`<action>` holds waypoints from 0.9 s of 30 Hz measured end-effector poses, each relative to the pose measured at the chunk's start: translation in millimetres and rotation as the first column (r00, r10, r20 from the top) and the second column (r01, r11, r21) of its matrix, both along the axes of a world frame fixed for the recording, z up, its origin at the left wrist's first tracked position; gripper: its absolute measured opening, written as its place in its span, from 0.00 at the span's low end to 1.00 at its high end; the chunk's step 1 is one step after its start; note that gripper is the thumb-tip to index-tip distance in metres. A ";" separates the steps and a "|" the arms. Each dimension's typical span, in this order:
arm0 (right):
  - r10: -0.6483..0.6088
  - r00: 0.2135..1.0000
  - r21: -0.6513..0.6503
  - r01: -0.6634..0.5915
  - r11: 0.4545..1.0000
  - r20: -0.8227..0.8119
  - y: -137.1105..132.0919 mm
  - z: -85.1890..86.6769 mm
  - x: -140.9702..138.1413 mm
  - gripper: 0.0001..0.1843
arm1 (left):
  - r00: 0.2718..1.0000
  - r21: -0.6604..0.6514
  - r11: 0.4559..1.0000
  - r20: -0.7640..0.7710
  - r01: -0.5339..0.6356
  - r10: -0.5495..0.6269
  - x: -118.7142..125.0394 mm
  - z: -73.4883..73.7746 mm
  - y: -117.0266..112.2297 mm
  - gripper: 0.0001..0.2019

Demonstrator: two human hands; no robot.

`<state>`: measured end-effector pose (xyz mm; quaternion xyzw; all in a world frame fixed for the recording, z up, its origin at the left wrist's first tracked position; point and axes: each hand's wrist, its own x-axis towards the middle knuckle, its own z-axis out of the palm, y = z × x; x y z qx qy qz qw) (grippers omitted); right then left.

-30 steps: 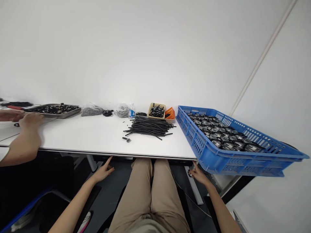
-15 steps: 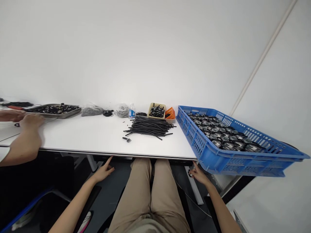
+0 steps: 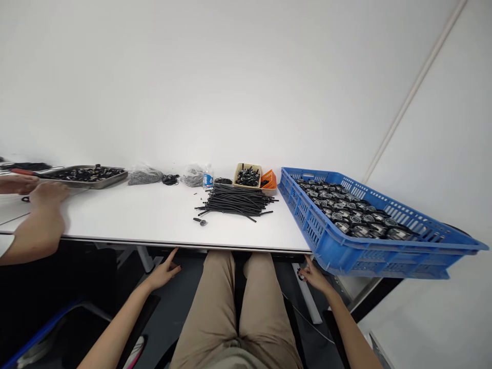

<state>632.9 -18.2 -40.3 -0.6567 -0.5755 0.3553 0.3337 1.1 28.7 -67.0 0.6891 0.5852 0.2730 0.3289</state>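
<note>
My left hand (image 3: 164, 270) reaches up to the underside of the white table's front edge (image 3: 180, 240), fingers spread and holding nothing. At the edge near the blue crate, my right hand (image 3: 313, 275) does the same, fingers apart, with something small and dark by the fingers that I cannot make out. On the table ahead lies a pile of black rods (image 3: 237, 201). One small black part (image 3: 201, 222) sits alone in front of the pile. My legs in tan trousers show under the table.
A blue crate (image 3: 346, 251) full of dark round parts overhangs the table's right end. Behind the rods stand a beige bin (image 3: 248, 176), an orange bin (image 3: 269, 179), a small bottle (image 3: 208, 178) and bags. At far left, another person's hands (image 3: 46, 192) work beside a metal tray (image 3: 86, 175).
My knees have spread slightly apart. My hands stay at the table edge, and the other person's hands have barely shifted.
</note>
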 end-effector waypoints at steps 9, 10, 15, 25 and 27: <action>0.005 1.000 -0.004 -0.005 1.000 -0.029 -1.6 4.2 -1.3 0.48 | 1.000 -0.002 1.000 -0.014 -0.027 0.027 0.8 0.9 -0.9 0.48; 0.004 1.000 -0.006 -0.004 1.000 -0.026 -2.0 4.7 -1.4 0.48 | 1.000 -0.007 1.000 -0.010 -0.027 0.026 1.2 1.6 -1.1 0.48; 0.010 1.000 -0.011 -0.010 1.000 -0.022 -3.4 5.9 -2.2 0.48 | 0.999 -0.033 0.999 0.010 -0.032 0.032 3.6 5.9 -2.6 0.50; 0.024 1.000 0.015 -0.024 1.000 -0.016 -0.5 1.3 0.7 0.48 | 0.999 -0.005 0.999 -0.031 -0.042 0.042 4.1 7.8 -3.2 0.50; 0.025 1.000 0.018 -0.025 1.000 -0.019 -0.5 0.5 0.9 0.48 | 0.998 0.035 0.999 -0.044 -0.038 0.040 2.5 6.2 -0.6 0.49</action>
